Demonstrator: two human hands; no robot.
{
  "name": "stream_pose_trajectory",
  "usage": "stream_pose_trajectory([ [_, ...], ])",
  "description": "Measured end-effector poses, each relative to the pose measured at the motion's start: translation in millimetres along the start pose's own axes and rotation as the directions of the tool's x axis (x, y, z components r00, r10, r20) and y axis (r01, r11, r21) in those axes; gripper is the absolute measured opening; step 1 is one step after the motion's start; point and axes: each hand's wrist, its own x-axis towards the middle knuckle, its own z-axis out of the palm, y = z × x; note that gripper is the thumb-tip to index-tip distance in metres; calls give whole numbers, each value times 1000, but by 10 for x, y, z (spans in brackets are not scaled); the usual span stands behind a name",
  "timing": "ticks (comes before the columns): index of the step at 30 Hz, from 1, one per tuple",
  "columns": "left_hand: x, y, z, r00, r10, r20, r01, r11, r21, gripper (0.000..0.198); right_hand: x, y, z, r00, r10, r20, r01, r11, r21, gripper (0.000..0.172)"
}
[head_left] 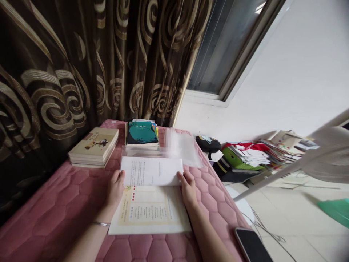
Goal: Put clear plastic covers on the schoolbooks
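Observation:
An open book (pixel 150 211) lies flat on the pink quilted surface (pixel 68 203) in front of me. Its upper white page (pixel 151 171) is lifted or folded toward me, printed with small text. My left hand (pixel 116 189) grips the left edge of that page, thumb on top. My right hand (pixel 188 187) holds its right edge, fingers curled over the paper. A thin bracelet (pixel 101 223) sits on my left wrist. Clear plastic sleeves (pixel 183 147) lie just beyond the page.
A stack of beige books (pixel 94 146) rests at the far left, a teal-covered stack (pixel 141 133) behind the page. A dark phone (pixel 252 245) lies at the surface's right edge. Brown patterned curtain (pixel 81 65) hangs behind. Cluttered books and papers (pixel 259 154) cover the floor at right.

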Motion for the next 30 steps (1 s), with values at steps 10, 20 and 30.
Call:
stream_pose_trajectory([
  [10,5,0,0,1000,20,3,-20,998,-61,38,11,36,11,999,-37,-11,36,998,-51,38],
  [20,21,-33,-6,1000,16,-1,-16,1000,-16,38,-1,-3,6,1000,9,-2,-9,1000,6,32],
  [30,48,-106,-22,999,25,33,-23,997,-79,32,16,44,13,999,-43,-12,42,998,-55,36],
])
